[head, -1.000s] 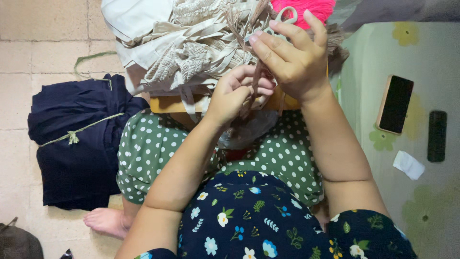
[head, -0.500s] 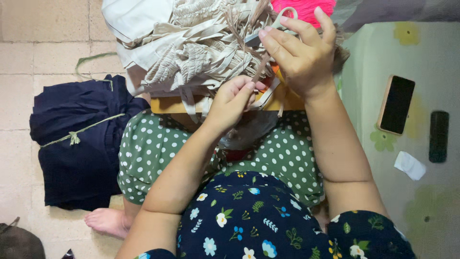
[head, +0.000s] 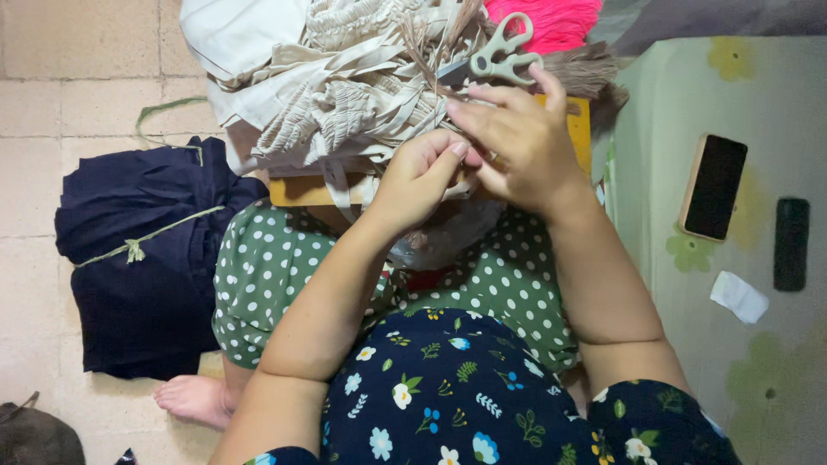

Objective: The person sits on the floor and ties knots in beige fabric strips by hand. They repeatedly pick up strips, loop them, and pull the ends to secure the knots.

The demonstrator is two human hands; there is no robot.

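My R hand (head: 525,142) has dropped off the scissors (head: 495,58), now pinching a beige strip (head: 448,164) w/ L hand (head: 422,176), so cutting's paused.

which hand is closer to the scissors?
Right. The right hand sits just below the scissors, its fingertips almost at the handles. The left hand is lower and further left, pinching something against the right hand's fingers beside the cream fabric strips.
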